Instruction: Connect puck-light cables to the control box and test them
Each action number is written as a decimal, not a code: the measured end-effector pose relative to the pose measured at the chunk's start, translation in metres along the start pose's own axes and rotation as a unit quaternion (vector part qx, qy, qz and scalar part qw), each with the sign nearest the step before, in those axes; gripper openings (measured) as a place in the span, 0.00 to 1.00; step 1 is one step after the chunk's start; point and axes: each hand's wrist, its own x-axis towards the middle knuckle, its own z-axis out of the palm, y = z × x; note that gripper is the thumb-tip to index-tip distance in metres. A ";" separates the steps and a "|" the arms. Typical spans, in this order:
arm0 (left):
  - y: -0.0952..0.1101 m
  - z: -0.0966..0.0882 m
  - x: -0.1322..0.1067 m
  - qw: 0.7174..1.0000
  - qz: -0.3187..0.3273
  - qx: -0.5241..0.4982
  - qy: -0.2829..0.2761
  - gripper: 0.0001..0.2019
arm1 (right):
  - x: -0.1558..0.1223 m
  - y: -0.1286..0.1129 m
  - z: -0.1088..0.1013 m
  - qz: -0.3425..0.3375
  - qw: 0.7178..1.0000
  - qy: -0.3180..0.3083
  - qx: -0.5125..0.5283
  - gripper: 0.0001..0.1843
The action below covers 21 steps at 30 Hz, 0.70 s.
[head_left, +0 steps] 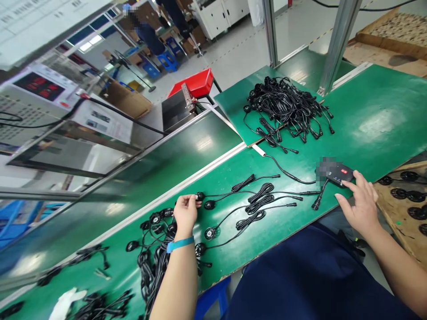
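Note:
My left hand (pixel 186 210), a blue band at its wrist, pinches a small round black cable head (pixel 200 196). From that head a cable runs right across the green table to a connector (pixel 312 193) by the black control box (pixel 338 172). The fingers of my right hand (pixel 360 202) are spread, with fingertips touching the box's near right edge. A red display is lit on the box; part of it is blurred out. Several coiled black cables (pixel 258 203) with round heads lie between my hands. A loose-hanging connector (pixel 316 202) comes off the box's near side.
A large heap of black cables (pixel 283 104) lies on a raised green board at the back. More cables (pixel 153 266) are bunched beside my left forearm. A metal post (pixel 338 49) stands at the back right. A red bin (pixel 196 84) sits beyond the table; people work farther off.

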 end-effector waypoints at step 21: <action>-0.002 -0.003 -0.002 0.989 0.052 0.137 -0.018 0.17 | 0.016 -0.055 -0.009 -0.094 0.981 0.063 0.158 0.15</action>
